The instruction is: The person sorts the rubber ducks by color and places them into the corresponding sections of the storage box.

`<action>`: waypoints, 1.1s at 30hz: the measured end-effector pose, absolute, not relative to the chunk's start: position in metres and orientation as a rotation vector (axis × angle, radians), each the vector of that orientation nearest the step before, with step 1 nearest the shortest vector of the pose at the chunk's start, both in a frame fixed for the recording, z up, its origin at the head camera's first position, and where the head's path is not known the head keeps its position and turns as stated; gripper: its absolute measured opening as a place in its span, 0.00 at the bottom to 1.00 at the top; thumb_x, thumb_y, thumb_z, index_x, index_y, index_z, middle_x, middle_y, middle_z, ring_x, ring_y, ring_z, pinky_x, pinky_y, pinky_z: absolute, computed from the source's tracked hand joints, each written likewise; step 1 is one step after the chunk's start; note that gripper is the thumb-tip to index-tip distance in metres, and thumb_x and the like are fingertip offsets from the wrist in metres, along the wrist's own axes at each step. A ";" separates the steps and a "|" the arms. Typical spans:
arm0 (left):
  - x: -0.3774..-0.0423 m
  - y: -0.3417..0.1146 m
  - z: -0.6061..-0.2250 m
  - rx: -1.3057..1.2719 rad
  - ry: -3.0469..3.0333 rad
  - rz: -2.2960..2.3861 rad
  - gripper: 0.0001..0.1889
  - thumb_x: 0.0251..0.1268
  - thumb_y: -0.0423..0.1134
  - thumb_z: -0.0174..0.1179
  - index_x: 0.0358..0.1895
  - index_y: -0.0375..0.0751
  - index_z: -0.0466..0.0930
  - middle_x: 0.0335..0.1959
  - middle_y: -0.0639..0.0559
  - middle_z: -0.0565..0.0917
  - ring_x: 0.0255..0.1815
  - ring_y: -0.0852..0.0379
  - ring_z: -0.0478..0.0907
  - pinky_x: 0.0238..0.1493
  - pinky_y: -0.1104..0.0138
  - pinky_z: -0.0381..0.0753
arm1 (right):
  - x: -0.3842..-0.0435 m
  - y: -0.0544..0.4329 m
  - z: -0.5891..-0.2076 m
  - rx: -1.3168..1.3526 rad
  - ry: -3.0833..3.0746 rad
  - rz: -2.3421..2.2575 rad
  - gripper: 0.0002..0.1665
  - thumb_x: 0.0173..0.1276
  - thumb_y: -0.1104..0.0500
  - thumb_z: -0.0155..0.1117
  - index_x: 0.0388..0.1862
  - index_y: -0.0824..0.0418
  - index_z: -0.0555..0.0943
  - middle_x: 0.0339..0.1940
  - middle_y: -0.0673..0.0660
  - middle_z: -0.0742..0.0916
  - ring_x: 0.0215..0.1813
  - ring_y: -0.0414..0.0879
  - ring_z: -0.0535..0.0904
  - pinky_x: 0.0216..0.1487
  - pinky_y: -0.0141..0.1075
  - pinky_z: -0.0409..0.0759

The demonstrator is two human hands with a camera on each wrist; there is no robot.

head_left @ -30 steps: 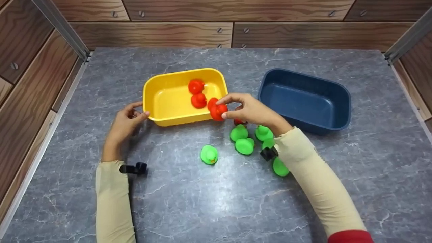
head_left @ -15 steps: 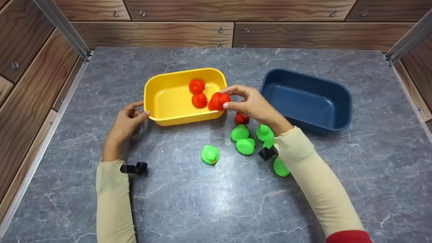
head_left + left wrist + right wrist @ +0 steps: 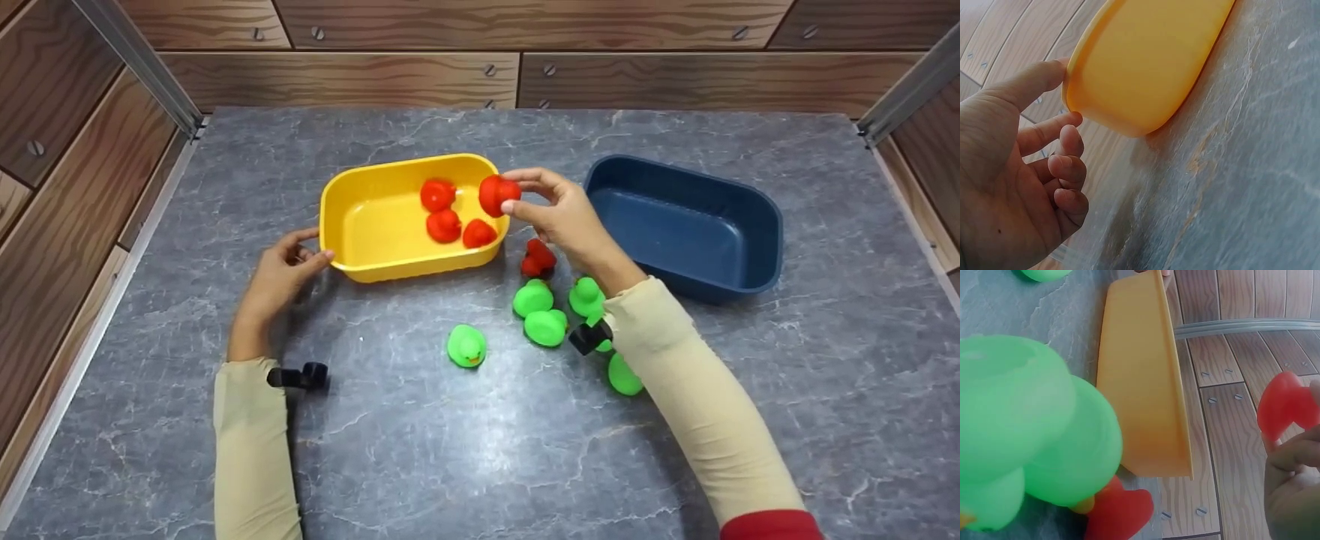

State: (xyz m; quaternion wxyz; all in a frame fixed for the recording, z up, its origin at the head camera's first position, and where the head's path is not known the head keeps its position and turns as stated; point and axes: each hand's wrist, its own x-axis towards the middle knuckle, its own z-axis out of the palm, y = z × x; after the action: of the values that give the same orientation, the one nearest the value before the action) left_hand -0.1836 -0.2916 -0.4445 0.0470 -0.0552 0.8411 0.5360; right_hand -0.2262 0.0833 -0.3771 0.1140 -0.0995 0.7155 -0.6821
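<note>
Red and glossy, the held duck (image 3: 498,194) is raised over the right end of the yellow box (image 3: 409,271), near the rim. Its outline is short and rounded, so its long axis is not clear; which way its beak points cannot be told. The yellow box lies with its long axis running left to right, the right end set slightly farther from the person.

Right hand (image 3: 564,214): thumb and fingers pinch the held duck between their tips. Left hand (image 3: 279,274): thumb and index fingertip touch the left end of the yellow box with a gap between them; the other fingers are loosely curled. The 2 hands are well apart, at opposite ends of the box.

The held duck is smooth; the right wrist view shows 2 rounded lobes with a notch between them. The yellow box is smooth, with rounded corners and a thin rim. Inside it, toward the right, are 3 red ducks (image 3: 443,225).

1 loose red duck (image 3: 538,259) lies on the grey table (image 3: 390,450), near the box's near right corner and just beside a group of green ducks (image 3: 545,328). 1 separate green duck (image 3: 466,346) points its beak toward the person. A blue box (image 3: 675,232) stands to the right.
</note>
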 end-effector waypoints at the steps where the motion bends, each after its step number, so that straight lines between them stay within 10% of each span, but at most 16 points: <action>1: -0.184 -0.292 -0.445 -0.166 2.577 1.628 0.30 0.65 0.48 0.62 0.67 0.39 0.69 0.32 0.55 0.71 0.25 0.65 0.66 0.25 0.74 0.67 | -0.227 0.083 -0.377 -0.284 2.102 -2.008 0.20 0.62 0.58 0.70 0.54 0.54 0.80 0.51 0.53 0.81 0.15 0.40 0.61 0.19 0.26 0.61; 33: -0.184 -0.293 -0.444 -0.151 2.599 1.604 0.30 0.65 0.49 0.62 0.67 0.39 0.69 0.32 0.55 0.71 0.24 0.65 0.66 0.23 0.73 0.68 | -0.260 0.048 -0.395 -0.020 2.191 -2.022 0.23 0.62 0.60 0.69 0.57 0.55 0.79 0.58 0.58 0.78 0.24 0.42 0.71 0.23 0.27 0.70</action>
State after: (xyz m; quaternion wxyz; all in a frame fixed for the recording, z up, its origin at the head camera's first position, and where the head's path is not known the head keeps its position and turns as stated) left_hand -0.1835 -0.2926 -0.4442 0.0417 -0.0492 0.8492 0.5241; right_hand -0.2604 0.0476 -0.3949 0.0802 -0.0068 0.7326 -0.6759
